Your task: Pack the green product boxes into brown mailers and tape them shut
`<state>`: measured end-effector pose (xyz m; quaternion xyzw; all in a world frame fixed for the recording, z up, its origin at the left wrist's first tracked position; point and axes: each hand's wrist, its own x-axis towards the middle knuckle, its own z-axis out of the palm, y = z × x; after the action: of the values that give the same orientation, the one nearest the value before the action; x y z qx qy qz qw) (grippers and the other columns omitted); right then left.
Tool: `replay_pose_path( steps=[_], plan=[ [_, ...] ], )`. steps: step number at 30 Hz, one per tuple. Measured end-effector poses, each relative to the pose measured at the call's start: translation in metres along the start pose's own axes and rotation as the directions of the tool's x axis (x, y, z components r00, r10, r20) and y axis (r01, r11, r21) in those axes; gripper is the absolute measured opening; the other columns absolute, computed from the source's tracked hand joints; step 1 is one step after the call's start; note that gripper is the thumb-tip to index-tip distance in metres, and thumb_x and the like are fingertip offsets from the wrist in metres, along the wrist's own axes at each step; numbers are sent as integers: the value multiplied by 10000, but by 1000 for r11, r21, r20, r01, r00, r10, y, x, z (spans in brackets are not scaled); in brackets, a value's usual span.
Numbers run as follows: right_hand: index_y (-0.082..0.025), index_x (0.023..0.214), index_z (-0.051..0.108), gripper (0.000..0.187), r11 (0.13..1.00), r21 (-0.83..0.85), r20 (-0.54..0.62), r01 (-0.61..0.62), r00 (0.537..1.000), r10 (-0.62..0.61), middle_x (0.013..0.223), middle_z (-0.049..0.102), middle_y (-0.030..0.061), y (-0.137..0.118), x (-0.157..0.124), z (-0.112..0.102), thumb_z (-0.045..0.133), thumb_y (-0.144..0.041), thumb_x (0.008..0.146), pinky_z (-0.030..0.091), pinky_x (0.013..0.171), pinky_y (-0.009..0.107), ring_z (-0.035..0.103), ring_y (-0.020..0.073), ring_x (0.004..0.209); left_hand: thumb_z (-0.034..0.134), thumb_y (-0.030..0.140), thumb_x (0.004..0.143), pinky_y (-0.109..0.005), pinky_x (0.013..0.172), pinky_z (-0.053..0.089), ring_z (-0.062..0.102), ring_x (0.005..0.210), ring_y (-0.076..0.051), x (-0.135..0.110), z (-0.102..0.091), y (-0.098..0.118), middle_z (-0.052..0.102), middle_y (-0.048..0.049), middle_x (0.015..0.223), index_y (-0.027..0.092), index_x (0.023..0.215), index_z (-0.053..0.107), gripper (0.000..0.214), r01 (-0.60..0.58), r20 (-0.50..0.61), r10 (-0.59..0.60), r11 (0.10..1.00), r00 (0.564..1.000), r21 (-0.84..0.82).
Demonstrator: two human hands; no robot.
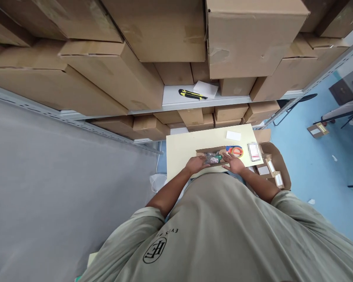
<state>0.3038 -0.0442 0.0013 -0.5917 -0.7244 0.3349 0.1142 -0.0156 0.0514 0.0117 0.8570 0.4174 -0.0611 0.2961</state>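
Our left hand [196, 163] and right hand [234, 163] touch opposite ends of an open box [207, 150]; whether either grips it, we cannot tell. Inside lies a clear plastic bundle [211, 159] (partly green). Under the box, we see a table [184, 150].

- Wall [61, 176]: plain grey, filling the left side, softly shaded low down.
- Shelves [206, 104]: pale metal, two levels showing, packed with brown cartons [255, 43].
- Table [181, 147]: pale yellow top, standing in front of the shelves.
- Floor [320, 168]: light blue, with white scraps [312, 201] lying about on the right.
- Seat [307, 98]: black, near the shelves' right-hand post.
- Desk [342, 111]: at the far right, partly cut off, with dark legs.
- Light: even, with faint shadows.
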Motion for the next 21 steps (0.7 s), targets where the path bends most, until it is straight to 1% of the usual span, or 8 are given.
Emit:
replay_pose_path(
  steps=[2,3,5,7,10,15,18,21],
  plan=[
    [-235,1500,770,513,999,51,-37,-20,999,22,1773,542,99,0,1,1,646,-484,1070,429,1366,593,463,418,1670,647,626,1074,-494,1140,559,752,1287,-409,2,-4,4,801,-228,1300,179,1295,803,522,65,-41,-64,997,997,34],
    [-230,1480,775,486,996,82,-62,-28,998,33,1748,573,115,0,2,3,608,-459,1086,438,1361,580,506,395,1643,662,592,1074,-526,1175,537,725,1328,-427,3,-6,5,780,-251,1337,169,1331,789,511,69,-98,-65,997,993,43],
    [-217,1450,768,456,990,137,-109,-33,993,48,1685,635,153,1,4,5,567,-425,1097,456,1346,563,583,365,1577,705,539,1055,-581,1298,431,585,1523,-455,6,-10,8,657,-283,1567,161,1508,704,590,38,-235,-24,998,972,56],
    [-206,1418,746,424,984,173,-138,-34,989,59,1614,681,180,2,6,6,553,-399,1094,494,1306,551,637,351,1503,719,529,1039,-597,1389,296,381,1686,-454,11,-14,9,459,-267,1776,149,1690,545,774,4,-294,20,997,956,79],
    [-201,1362,692,358,972,223,-165,-66,981,105,1521,693,196,5,12,8,576,-368,1067,590,1174,507,691,328,1362,715,500,1033,-579,1404,260,271,1737,-447,18,-17,7,363,-245,1846,108,1791,385,914,-9,-255,33,995,966,95],
    [-232,1290,618,341,952,260,-185,-161,960,213,1410,666,167,19,19,18,687,-424,1016,642,1005,489,732,290,1106,621,334,1084,-569,1382,322,505,1616,-404,17,5,-3,625,-235,1653,150,1631,628,577,-79,-229,108,988,967,136],
    [-253,1252,616,362,968,218,-248,-126,952,180,1313,685,146,34,18,18,704,-504,1006,638,1013,524,706,322,1133,515,177,1084,-560,1396,335,522,1628,-362,9,28,-11,605,-214,1691,152,1566,696,515,-148,-179,185,968,966,201],
    [-231,1305,614,370,954,177,-356,-243,888,292,1316,687,181,58,17,4,605,-502,1052,609,1065,559,675,363,1202,469,108,1063,-596,1412,315,453,1685,-361,6,43,-17,528,-204,1759,138,1604,672,578,-142,-157,184,959,970,246]
  ],
)
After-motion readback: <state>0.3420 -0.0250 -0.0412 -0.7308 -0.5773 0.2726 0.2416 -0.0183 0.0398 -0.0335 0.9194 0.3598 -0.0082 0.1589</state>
